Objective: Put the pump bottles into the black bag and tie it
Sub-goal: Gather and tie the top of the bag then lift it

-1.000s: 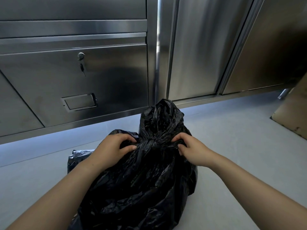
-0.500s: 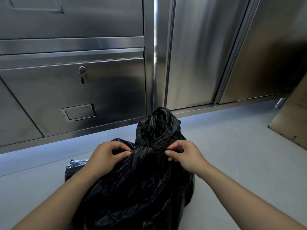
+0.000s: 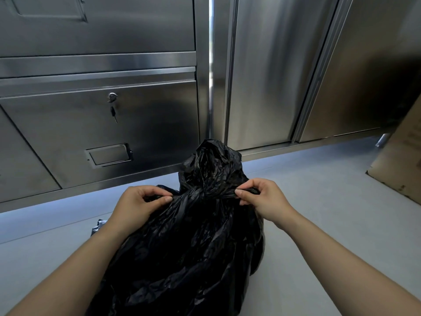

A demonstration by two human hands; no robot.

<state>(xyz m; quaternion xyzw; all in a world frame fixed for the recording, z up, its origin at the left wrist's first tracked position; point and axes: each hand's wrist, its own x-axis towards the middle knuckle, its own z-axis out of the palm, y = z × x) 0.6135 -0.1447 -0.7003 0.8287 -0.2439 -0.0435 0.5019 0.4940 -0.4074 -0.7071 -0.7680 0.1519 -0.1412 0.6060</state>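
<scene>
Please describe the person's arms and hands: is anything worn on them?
The left hand and the right hand are bare: no gloves, rings or watch show. The forearms are bare too, with no sleeve in view. The nails that show are short.

There is one black bag (image 3: 193,247), and two hands grip it: one left hand (image 3: 139,204) and one right hand (image 3: 264,199), each pinching the twisted neck. Beyond the fingers stands one steel cabinet (image 3: 68,128) carrying one lock (image 3: 112,96), one key (image 3: 113,113) and one label holder (image 3: 109,154), and to the right of the right fingers shows one cardboard sheet (image 3: 401,165).
</scene>
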